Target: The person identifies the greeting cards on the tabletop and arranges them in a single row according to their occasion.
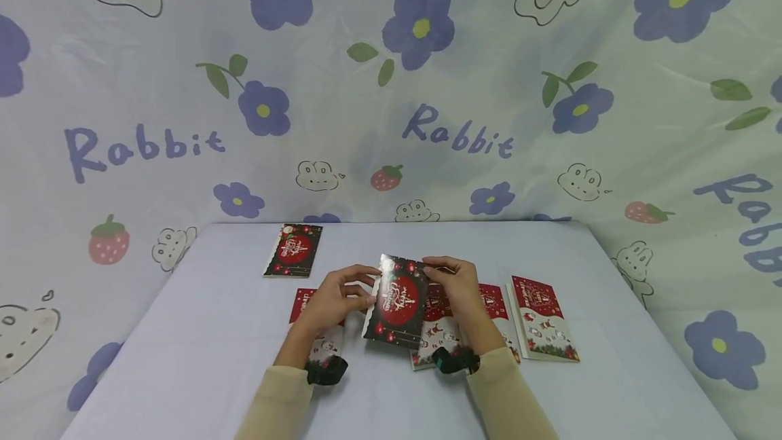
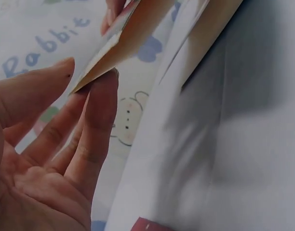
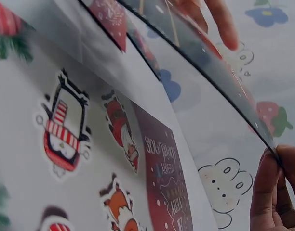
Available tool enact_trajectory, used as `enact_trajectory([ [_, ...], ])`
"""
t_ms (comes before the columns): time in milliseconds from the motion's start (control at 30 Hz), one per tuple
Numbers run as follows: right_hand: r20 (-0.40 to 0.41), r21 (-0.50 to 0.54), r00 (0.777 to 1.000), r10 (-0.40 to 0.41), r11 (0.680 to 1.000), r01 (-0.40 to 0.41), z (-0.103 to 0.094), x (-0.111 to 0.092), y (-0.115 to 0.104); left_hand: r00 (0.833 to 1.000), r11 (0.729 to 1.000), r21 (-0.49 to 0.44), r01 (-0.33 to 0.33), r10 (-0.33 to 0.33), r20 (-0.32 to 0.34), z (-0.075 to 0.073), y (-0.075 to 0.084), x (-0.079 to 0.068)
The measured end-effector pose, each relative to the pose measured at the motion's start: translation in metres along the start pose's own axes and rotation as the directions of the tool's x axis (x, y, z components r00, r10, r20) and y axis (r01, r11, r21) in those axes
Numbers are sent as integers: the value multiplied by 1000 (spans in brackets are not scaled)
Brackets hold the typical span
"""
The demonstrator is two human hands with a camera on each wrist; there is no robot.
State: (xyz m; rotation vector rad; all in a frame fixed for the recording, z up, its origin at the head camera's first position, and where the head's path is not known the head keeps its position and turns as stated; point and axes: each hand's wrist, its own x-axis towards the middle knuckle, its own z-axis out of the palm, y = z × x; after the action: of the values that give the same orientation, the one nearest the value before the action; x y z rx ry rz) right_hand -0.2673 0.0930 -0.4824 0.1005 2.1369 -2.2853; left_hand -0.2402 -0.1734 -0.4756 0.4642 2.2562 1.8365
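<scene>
A dark greeting card (image 1: pixel 397 304) with a red circle and Christmas lettering is held tilted above the table. My right hand (image 1: pixel 455 284) pinches its upper right corner; in the right wrist view, thumb and fingers (image 3: pixel 265 192) meet on the card's edge. At the card's left side is my left hand (image 1: pixel 336 297). In the left wrist view its extended fingers (image 2: pixel 99 106) touch the card's edge, while the thumb looks apart from it. Red-and-white Christmas cards (image 1: pixel 434 338) lie under my right forearm, partly hidden. Another red-and-white card (image 1: pixel 326 345) lies partly behind my left hand and wrist.
A second dark card (image 1: pixel 293 250) lies at the table's back left. To the right, a red-and-white card (image 1: pixel 544 321) lies beside the others, slightly thick. The white table (image 1: pixel 201 358) meets a printed cloth backdrop (image 1: pixel 342 100) with flowers and rabbits along its back edge.
</scene>
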Motion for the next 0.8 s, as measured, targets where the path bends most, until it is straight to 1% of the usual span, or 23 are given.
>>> enact_trajectory([
  [133, 2, 41, 1000, -4, 999, 4, -1, 3, -1, 1000, 1000, -17, 0, 1, 30, 2, -1, 0],
  [267, 16, 64, 1000, -10, 998, 8, 1, 2, -1, 1000, 1000, -26, 11, -11, 27, 2, -4, -1],
  [400, 40, 54, 999, -29, 998, 27, 2, 0, -1, 1000, 999, -16, 28, -28, -4, 1, -4, -2],
  [567, 97, 53, 993, -63, 997, 58, 3, -1, -3, 997, 998, -26, 49, -51, -63, -2, -2, -3],
  [800, 176, 73, 984, -29, 997, 17, 8, -7, -5, 988, 996, -58, 69, -76, -132, -8, 2, -3],
])
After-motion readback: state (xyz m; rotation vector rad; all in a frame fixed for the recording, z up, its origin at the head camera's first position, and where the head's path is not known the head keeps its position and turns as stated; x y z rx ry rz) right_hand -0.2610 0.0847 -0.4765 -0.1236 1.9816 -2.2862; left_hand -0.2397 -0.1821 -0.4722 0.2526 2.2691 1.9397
